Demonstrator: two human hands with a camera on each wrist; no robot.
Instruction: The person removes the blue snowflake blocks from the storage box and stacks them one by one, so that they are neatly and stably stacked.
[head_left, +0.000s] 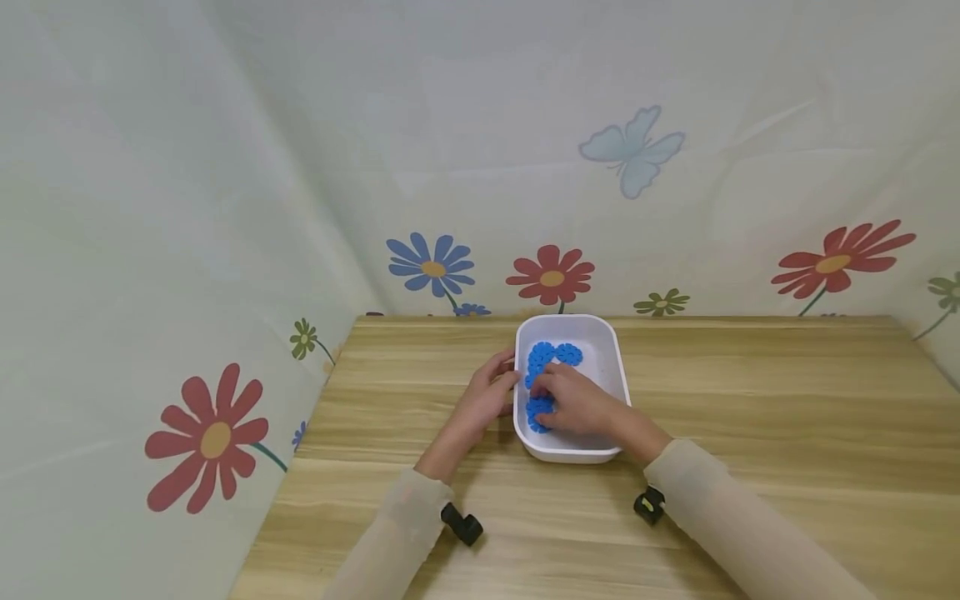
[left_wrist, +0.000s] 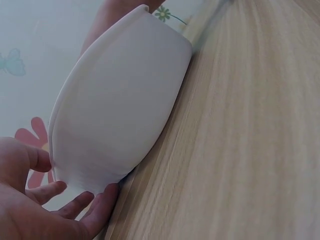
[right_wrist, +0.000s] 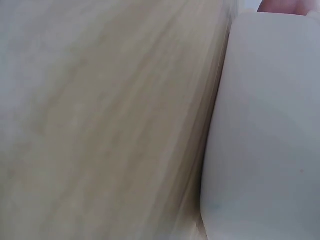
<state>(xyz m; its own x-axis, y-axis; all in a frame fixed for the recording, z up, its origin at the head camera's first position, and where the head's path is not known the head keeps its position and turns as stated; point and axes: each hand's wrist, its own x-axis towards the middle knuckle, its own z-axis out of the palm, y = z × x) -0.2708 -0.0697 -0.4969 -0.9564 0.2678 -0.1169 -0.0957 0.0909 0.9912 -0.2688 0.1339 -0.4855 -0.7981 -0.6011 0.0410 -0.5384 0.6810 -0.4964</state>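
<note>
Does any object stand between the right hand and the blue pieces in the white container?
Nothing visible stands in between. The right hand is inside the white container, directly at the blue pieces; whether it grips one is unclear.

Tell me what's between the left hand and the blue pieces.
The side wall of the white tray lies between them: the left hand is outside it, the blue pieces inside. The head view shows this.
</note>
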